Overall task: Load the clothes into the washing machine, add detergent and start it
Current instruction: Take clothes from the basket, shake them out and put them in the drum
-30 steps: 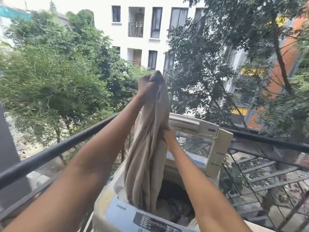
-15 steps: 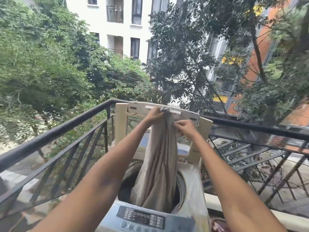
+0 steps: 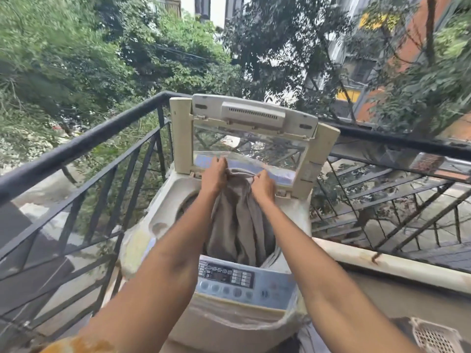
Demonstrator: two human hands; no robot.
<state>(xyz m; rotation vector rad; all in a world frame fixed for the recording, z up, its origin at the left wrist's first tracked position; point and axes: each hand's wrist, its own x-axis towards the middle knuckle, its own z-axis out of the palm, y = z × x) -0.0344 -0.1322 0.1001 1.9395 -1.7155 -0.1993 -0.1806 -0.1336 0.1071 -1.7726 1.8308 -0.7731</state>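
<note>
The beige cloth [image 3: 238,220] hangs bunched from both hands over the open drum of the washing machine [image 3: 163,215], its lower folds already down inside the tub, against the near rim just behind the control panel [image 3: 229,276]. The left hand [image 3: 214,174] is closed around the cloth's top edge on the left, fingers curled into the fabric; the right hand [image 3: 263,186] pinches the same edge on the right, knuckles up, with a short span of cloth stretched between the two. Both hands sit over the far side of the opening, just in front of the raised lid [image 3: 252,128]. Both bare forearms reach in from the bottom of the view, one on each side of the panel.

The lid stands upright at the back of the machine, folded, its clear window showing the railing behind it. The machine's cream top is stained and yellowed, with a shallow round recess on its left side. The panel along the front edge carries a dark display and a row of round buttons.

A black metal railing [image 3: 84,146] runs around the machine on the left and behind it. At the bottom right corner lies a pale perforated basket [image 3: 433,337], only partly in view. Trees and buildings fill the background beyond the railing.
</note>
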